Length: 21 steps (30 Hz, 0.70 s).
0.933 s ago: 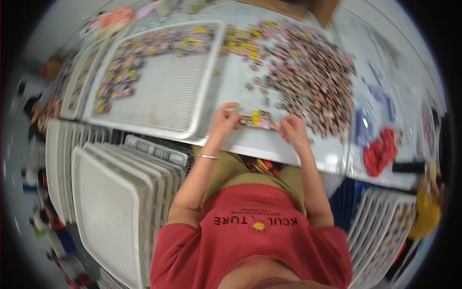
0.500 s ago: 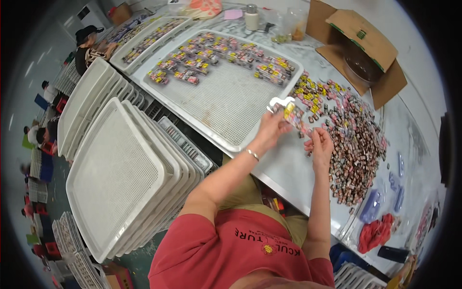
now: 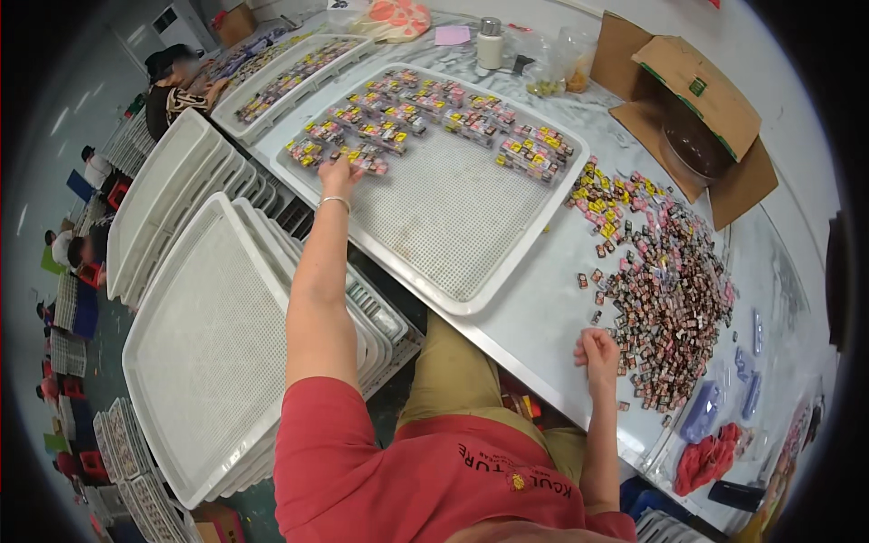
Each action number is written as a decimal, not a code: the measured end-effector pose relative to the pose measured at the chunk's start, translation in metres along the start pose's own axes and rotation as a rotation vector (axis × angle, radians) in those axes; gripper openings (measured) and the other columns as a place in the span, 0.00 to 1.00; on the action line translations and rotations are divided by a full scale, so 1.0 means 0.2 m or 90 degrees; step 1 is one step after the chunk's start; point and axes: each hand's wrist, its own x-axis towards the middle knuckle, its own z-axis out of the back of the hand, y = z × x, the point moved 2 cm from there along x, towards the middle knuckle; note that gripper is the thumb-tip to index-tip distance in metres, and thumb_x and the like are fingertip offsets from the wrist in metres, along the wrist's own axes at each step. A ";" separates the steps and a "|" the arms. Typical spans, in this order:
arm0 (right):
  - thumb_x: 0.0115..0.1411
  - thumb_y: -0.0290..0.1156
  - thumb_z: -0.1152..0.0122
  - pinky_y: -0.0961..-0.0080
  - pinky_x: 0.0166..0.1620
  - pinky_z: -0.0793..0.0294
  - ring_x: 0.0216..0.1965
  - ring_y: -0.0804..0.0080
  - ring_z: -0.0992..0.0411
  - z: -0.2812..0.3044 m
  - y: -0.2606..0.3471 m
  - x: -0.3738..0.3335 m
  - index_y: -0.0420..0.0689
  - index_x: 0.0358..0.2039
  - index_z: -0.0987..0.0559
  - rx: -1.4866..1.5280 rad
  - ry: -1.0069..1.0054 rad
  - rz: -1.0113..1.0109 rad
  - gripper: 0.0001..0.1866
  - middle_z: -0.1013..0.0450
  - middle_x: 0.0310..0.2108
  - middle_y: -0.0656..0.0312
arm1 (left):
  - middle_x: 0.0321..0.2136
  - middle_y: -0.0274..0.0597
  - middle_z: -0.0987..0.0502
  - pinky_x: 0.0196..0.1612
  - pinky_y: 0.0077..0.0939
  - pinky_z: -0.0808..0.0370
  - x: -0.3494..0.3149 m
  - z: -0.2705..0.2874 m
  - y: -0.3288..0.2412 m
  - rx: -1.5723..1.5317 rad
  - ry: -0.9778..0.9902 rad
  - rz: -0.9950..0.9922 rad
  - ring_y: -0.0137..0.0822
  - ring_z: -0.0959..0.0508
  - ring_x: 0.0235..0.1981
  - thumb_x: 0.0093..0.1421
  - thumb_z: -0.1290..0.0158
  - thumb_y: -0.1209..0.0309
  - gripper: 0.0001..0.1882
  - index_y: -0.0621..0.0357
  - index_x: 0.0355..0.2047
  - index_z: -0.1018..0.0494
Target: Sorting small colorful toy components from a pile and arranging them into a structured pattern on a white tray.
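Observation:
My left hand (image 3: 336, 177) reaches over the white mesh-bottomed tray (image 3: 466, 294). Its fingers are closed at the near end of a small clear pack (image 3: 367, 161) filled with pink, yellow and dark pieces. Several similar packs (image 3: 471, 125) lie in rows across the tray's far half. Above the tabletop, beside a heap of small brown and pink wrapped pieces (image 3: 665, 317), my right hand (image 3: 597, 353) has its fingers curled in. What it may hold is hidden.
Stacked white trays (image 3: 213, 335) stand left of the table. An open cardboard box (image 3: 697, 90) holds a dark bowl (image 3: 692, 149) at the far right. Blue plastic pieces (image 3: 701, 407) and a red cloth (image 3: 708, 460) lie near right. Another person (image 3: 172, 90) works at far left.
My left hand has moved from beside the heap to the tray's left side, carrying a pack away from my right hand. My right hand has dropped slightly nearer to me.

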 end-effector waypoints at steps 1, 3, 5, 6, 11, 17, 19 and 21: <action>0.61 0.30 0.44 0.87 0.23 0.32 0.23 0.81 0.30 -0.01 0.02 -0.03 0.40 0.36 0.25 0.006 0.005 -0.006 0.07 0.28 0.27 0.64 | 0.23 0.43 0.26 0.18 0.29 0.22 0.04 0.02 0.03 -0.008 -0.028 -0.004 0.37 0.24 0.19 0.56 0.51 0.78 0.05 0.65 0.34 0.31; 0.61 0.30 0.44 0.87 0.23 0.32 0.24 0.81 0.30 0.01 -0.01 -0.05 0.39 0.36 0.25 0.008 -0.012 -0.009 0.08 0.28 0.27 0.64 | 0.23 0.44 0.26 0.16 0.30 0.22 0.10 -0.01 0.09 -0.034 -0.032 -0.015 0.37 0.24 0.19 0.54 0.48 0.79 0.04 0.67 0.29 0.31; 0.61 0.31 0.44 0.87 0.24 0.31 0.24 0.81 0.30 0.05 -0.02 -0.10 0.39 0.36 0.25 0.010 -0.055 -0.015 0.08 0.28 0.27 0.63 | 0.23 0.43 0.26 0.15 0.30 0.23 0.18 -0.07 0.17 0.021 -0.020 -0.053 0.36 0.24 0.19 0.53 0.46 0.78 0.05 0.65 0.27 0.31; 0.61 0.31 0.45 0.87 0.24 0.31 0.25 0.81 0.30 0.03 0.00 -0.11 0.39 0.37 0.25 0.001 -0.051 -0.001 0.09 0.27 0.28 0.64 | 0.23 0.42 0.27 0.17 0.30 0.24 0.26 -0.05 0.19 0.018 -0.005 -0.070 0.35 0.25 0.19 0.52 0.45 0.77 0.05 0.63 0.27 0.31; 0.60 0.31 0.45 0.86 0.27 0.29 0.25 0.83 0.29 -0.08 -0.02 -0.06 0.43 0.37 0.24 0.022 0.016 0.040 0.08 0.27 0.26 0.67 | 0.26 0.42 0.25 0.31 0.34 0.23 0.70 0.41 0.08 0.047 0.190 -0.185 0.36 0.24 0.27 0.53 0.47 0.76 0.03 0.63 0.27 0.27; 0.60 0.30 0.44 0.85 0.26 0.27 0.25 0.83 0.28 0.10 0.02 -0.19 0.41 0.36 0.24 0.006 -0.035 0.053 0.07 0.28 0.25 0.68 | 0.38 0.52 0.25 0.35 0.37 0.24 0.46 0.05 0.14 0.233 0.016 -0.041 0.42 0.23 0.37 0.56 0.45 0.71 0.15 0.72 0.38 0.30; 0.58 0.27 0.42 0.82 0.26 0.27 0.23 0.81 0.28 0.32 0.08 -0.22 0.42 0.33 0.23 -0.119 -0.146 0.156 0.04 0.26 0.24 0.66 | 0.41 0.52 0.24 0.40 0.35 0.25 0.28 -0.06 0.08 0.379 -0.051 -0.017 0.43 0.24 0.43 0.58 0.48 0.69 0.17 0.70 0.44 0.30; 0.55 0.24 0.42 0.79 0.27 0.28 0.22 0.78 0.28 0.61 0.21 -0.25 0.42 0.31 0.22 -0.373 -0.366 0.264 0.03 0.24 0.25 0.62 | 0.41 0.49 0.24 0.44 0.29 0.28 0.18 -0.07 -0.02 0.676 -0.117 -0.322 0.39 0.25 0.43 0.59 0.48 0.67 0.20 0.68 0.48 0.30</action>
